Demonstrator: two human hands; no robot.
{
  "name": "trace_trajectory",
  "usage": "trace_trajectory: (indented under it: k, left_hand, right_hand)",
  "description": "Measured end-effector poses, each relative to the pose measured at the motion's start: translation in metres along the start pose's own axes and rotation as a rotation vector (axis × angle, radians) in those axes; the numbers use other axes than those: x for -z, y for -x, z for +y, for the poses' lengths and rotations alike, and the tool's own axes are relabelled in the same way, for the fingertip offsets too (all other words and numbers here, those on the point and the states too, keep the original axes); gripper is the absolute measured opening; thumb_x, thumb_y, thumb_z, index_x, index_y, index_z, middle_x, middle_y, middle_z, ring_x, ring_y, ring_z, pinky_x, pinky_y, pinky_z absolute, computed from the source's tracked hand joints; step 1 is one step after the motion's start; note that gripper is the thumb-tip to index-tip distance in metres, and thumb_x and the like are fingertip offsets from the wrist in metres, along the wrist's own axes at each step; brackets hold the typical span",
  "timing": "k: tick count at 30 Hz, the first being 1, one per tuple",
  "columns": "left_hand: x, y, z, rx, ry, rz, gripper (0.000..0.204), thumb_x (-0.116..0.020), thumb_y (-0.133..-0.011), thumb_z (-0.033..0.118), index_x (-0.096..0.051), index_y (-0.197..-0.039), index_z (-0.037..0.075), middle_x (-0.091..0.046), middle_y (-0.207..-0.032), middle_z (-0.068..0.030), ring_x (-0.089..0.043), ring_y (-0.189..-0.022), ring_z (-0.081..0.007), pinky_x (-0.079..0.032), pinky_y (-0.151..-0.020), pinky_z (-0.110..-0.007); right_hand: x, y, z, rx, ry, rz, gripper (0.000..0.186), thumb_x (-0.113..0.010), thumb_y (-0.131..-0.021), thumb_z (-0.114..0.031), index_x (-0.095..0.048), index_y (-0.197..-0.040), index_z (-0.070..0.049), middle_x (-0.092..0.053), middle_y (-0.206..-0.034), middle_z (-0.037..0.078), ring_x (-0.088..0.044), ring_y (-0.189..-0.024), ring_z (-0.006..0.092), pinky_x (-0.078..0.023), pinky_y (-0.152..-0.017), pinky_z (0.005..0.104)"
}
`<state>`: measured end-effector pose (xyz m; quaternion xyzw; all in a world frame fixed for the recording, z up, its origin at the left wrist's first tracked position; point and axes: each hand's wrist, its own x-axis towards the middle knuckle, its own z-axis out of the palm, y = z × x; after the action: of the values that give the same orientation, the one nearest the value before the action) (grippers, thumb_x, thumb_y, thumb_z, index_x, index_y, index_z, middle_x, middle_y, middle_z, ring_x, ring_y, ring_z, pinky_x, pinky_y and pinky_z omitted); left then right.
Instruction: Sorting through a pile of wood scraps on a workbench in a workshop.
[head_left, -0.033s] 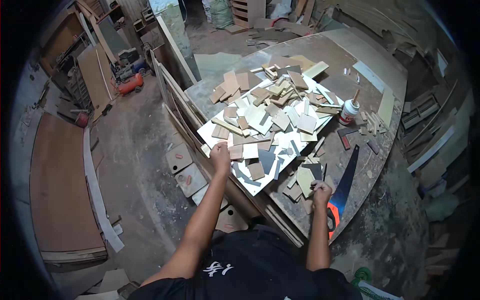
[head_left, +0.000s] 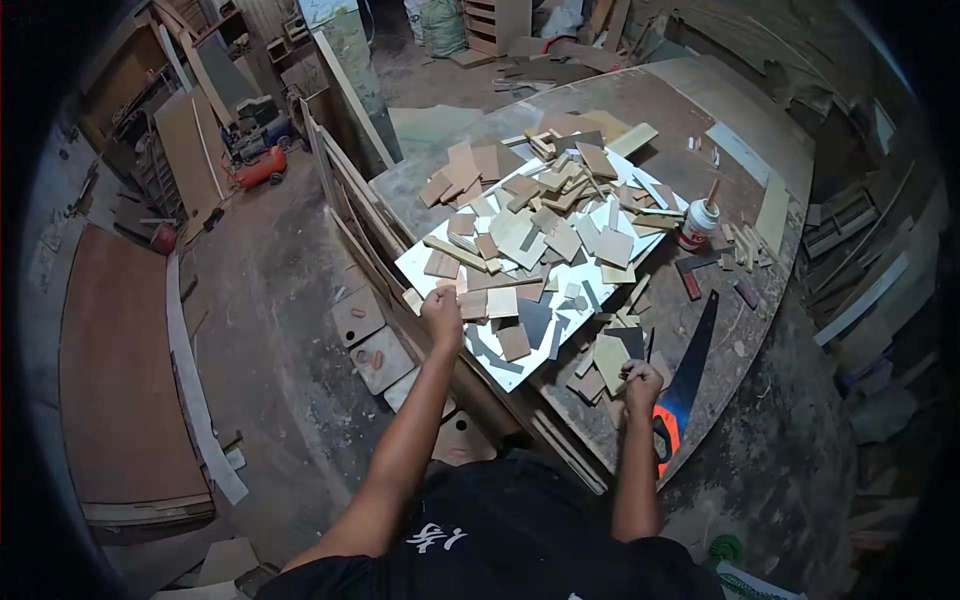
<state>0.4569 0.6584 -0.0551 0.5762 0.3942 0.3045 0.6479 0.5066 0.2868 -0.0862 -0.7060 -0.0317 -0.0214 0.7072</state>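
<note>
My left hand (head_left: 441, 318) is closed at the near left edge of a white board (head_left: 508, 377). Beside its knuckles lies a small brown wood piece (head_left: 472, 304); whatever its curled fingers may hold is hidden. Over the table's near side, my right hand (head_left: 642, 389) is also closed, fingertips bent inward, and its contents cannot be made out. A pale wood offcut (head_left: 610, 362) lies just left of it, and a thin dark stick (head_left: 651, 343) points up beyond its fingers. To its right rests a handsaw (head_left: 690, 365) with an orange and black handle.
Many wood offcuts (head_left: 560, 235) are heaped on the board. A white glue bottle (head_left: 698, 224) with a stick in it stands at its right, near a small square (head_left: 690, 275). Wooden panels (head_left: 350, 190) lean along the table's left side. An orange compressor (head_left: 260, 168) sits on the floor.
</note>
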Motion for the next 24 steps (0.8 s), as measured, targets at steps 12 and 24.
trace_trajectory:
  k: [12,24]
  left_hand:
    - [-0.049,-0.047,0.033,-0.554,-0.435,-0.283,0.041,-0.066,-0.075,0.014,-0.051,-0.111,0.0,-0.06,-0.096,-0.0148,-0.06,-0.084,-0.0252,-0.047,-0.075,-0.034]
    - [-0.075,-0.068,0.047,-0.604,-0.787,-0.448,0.069,-0.079,-0.061,0.024,-0.046,-0.116,0.001,-0.055,-0.108,-0.0205,-0.05,-0.105,-0.0375,-0.041,-0.091,-0.045]
  right_hand:
    - [-0.018,0.018,0.007,0.098,-0.035,0.095,0.021,-0.039,-0.065,0.018,-0.049,-0.062,0.001,-0.057,-0.08,0.009,-0.053,-0.068,0.0146,-0.049,-0.061,0.0269]
    - [-0.012,0.095,-0.01,-0.03,0.071,0.221,0.023,-0.037,-0.067,0.017,-0.054,-0.068,0.001,-0.058,-0.079,0.009,-0.057,-0.07,0.0152,-0.049,-0.066,0.0268]
